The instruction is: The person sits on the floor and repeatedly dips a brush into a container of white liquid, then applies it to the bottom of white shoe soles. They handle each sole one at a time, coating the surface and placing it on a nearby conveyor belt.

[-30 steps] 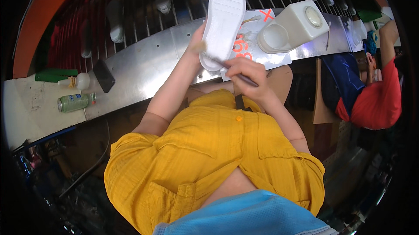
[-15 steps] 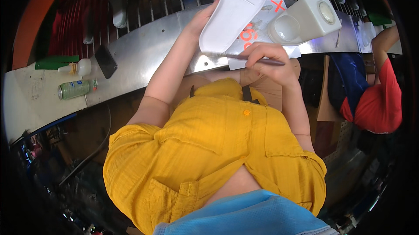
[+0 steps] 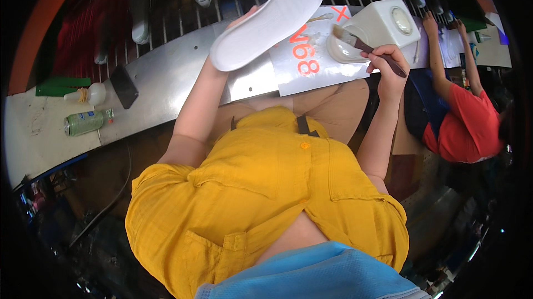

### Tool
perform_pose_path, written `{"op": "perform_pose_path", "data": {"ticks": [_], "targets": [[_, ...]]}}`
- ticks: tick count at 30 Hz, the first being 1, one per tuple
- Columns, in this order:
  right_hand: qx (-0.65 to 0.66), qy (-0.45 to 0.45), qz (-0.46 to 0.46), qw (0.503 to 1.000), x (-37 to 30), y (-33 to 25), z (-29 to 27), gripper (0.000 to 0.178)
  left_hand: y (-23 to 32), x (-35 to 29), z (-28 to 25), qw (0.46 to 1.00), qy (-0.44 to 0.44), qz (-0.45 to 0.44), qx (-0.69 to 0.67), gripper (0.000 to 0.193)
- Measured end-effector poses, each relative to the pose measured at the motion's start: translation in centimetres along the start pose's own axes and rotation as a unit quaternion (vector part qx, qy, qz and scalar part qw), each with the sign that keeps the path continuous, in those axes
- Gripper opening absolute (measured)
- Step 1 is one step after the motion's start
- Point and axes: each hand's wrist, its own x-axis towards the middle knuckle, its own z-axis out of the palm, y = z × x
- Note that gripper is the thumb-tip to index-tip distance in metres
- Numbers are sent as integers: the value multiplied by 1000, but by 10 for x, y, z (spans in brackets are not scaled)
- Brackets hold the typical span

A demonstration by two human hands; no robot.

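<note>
My left hand (image 3: 242, 18) grips a white shoe sole (image 3: 269, 26) above the metal bench. Most of that hand is hidden behind the sole, whose raised rim runs around its pale inner face. My right hand (image 3: 392, 67) is closed on the dark handle of a brush (image 3: 363, 47). The bristles are at the round opening of a white plastic container (image 3: 383, 20), which lies on its side with pale liquid in the opening. Under the container and sole lies a white sheet (image 3: 300, 79) with orange-red markings and whitish smears.
Beyond the metal bench (image 3: 166, 66), a rack of rods (image 3: 233, 2) carries several pale shoe parts. At left are a black phone (image 3: 124, 87), a white squeeze bottle (image 3: 95, 94) and a green can (image 3: 83, 123). A person in red (image 3: 469, 124) works at right.
My right hand has moved the brush from the sole's near end rightward to the container's opening. The sole has shifted left and lower, and its rimmed face now shows.
</note>
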Motion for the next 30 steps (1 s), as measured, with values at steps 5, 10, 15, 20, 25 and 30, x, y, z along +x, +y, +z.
{"op": "perform_pose_path", "data": {"ticks": [5, 10, 15, 20, 25, 30], "targets": [[-127, 70, 49, 988, 12, 30, -20, 8, -14, -8, -40, 984, -98, 35, -143, 54], [-140, 16, 58, 988, 6, 46, -17, 4, -20, -14, -47, 985, -16, 56, -161, 60], [-42, 68, -20, 997, -10, 42, -34, 9, -7, -9, -19, 994, -6, 91, -53, 92], [218, 192, 50, 956, -30, 80, -38, 12, -11, 5, -1, 984, 53, 79, -149, 72], [589, 259, 281, 712, -36, 115, -36, 21, -25, 12, -2, 972, 207, 83, -79, 72], [602, 77, 163, 778, -21, 77, -25, 15, -32, 4, 2, 988, 140, -38, -50, 70]]}}
